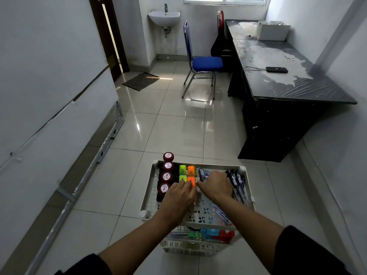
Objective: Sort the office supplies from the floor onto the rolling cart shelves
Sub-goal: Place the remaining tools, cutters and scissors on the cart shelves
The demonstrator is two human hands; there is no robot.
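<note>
A white rolling cart stands on the tiled floor below me. Its top shelf holds a row of black bottles with red caps at the left, a green highlighter, an orange highlighter, a packaged item and several dark pens at the right. My left hand reaches over the shelf, its fingertips touching the near ends of the highlighters. My right hand lies over the middle of the shelf beside the pens, fingers bent; what it holds is hidden. A lower shelf shows blue, red and green packs.
A black desk wrapped in plastic runs along the right wall, with a phone on it. A blue chair stands ahead, a sink and a doormat beyond. A metal rail lies along the left wall.
</note>
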